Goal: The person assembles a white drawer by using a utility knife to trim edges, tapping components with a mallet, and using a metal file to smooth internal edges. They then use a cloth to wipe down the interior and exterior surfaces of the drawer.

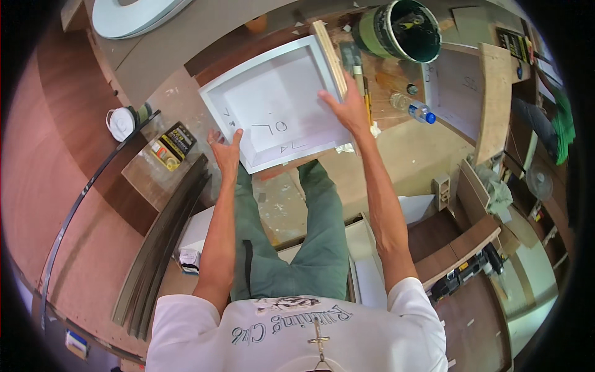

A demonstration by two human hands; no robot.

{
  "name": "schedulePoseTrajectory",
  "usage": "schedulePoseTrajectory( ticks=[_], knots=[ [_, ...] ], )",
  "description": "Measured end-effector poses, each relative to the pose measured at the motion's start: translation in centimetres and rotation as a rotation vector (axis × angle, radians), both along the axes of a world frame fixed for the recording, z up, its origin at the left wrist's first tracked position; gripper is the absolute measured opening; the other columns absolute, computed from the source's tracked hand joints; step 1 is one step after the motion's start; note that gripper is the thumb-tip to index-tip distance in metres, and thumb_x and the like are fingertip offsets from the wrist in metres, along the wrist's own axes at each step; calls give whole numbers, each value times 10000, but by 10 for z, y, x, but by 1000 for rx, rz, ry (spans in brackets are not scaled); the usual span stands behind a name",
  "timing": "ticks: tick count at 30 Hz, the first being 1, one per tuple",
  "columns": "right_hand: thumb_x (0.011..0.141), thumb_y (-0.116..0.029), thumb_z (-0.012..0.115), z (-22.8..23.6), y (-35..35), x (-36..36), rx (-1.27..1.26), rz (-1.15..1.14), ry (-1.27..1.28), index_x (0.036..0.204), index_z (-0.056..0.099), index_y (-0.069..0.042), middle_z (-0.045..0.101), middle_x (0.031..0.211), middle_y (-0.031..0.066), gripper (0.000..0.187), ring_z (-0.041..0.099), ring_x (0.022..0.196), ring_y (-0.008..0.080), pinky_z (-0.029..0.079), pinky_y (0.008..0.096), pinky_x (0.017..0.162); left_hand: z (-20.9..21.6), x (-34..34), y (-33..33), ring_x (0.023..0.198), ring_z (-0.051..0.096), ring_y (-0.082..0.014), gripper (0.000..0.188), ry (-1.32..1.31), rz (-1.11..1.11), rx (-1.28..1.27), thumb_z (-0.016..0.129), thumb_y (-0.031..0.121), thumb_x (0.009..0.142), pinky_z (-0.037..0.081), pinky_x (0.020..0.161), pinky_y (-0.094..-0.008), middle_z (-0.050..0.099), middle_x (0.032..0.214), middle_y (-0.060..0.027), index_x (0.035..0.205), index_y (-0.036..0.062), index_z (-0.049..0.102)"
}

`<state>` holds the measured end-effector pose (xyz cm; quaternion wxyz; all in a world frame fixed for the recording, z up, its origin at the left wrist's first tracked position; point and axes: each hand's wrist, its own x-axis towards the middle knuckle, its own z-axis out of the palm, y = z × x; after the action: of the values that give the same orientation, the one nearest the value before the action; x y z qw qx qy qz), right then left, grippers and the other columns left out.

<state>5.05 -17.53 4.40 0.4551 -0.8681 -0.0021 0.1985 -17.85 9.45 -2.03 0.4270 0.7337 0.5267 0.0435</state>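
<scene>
A shallow white drawer box (285,93) sits tilted in front of me, its inside facing up and marked by hand in dark strokes. Along its right side runs a pale wooden strip (329,57). My left hand (224,147) grips the lower left wall, thumb over the rim and fingers outside. With its thumb reaching inside, my right hand (348,106) clasps the right side and the strip; its other fingers are partly hidden behind them.
A green paint bucket (372,36), brushes (367,99) and a plastic bottle (412,108) stand or lie beyond the right hand. Another drawer box (455,93) is farther right. Yellow-black package (173,146) and long dark strips (162,248) lie left; a power drill (462,273) lies lower right.
</scene>
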Motion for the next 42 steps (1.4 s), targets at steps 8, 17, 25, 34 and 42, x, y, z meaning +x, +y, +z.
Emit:
schedulePoseTrajectory(
  ticks=[8,17,25,34,42],
  knots=[
    [915,-178,695,26,24,0,-384,21,-20,1432,569,-130,727,1008,294,534,686,955,508,530,564,841,-28,-2,7,1151,675,-336,669,4,-43,-260,714,39,859,494,1027,-407,674,1271,-241,1459,-68,436],
    [921,-161,689,64,28,-139,-337,-292,182,1360,571,-11,702,995,333,479,668,933,530,522,568,802,22,-37,79,1141,693,-371,586,74,-328,-142,680,20,885,500,1009,-408,705,1225,-270,1435,-52,492],
    [896,-61,677,54,46,-261,-102,-826,222,1369,527,43,713,1141,284,507,705,1068,425,532,458,927,46,59,97,1123,642,-507,567,251,-956,36,650,45,919,512,953,-511,680,1177,-326,1458,0,481],
    [872,-43,726,17,66,-276,139,-1176,238,1399,452,25,668,1216,238,598,658,1110,363,487,407,1008,12,152,79,1019,669,-519,588,207,-1175,94,664,73,914,513,895,-599,712,1046,-323,1475,117,493],
    [947,-198,717,29,70,-262,120,-1102,357,1456,437,25,641,1285,231,623,627,1177,335,468,422,1032,-8,191,75,1093,664,-483,541,236,-1233,97,651,89,919,516,952,-551,720,1155,-253,1443,134,523]
  ],
)
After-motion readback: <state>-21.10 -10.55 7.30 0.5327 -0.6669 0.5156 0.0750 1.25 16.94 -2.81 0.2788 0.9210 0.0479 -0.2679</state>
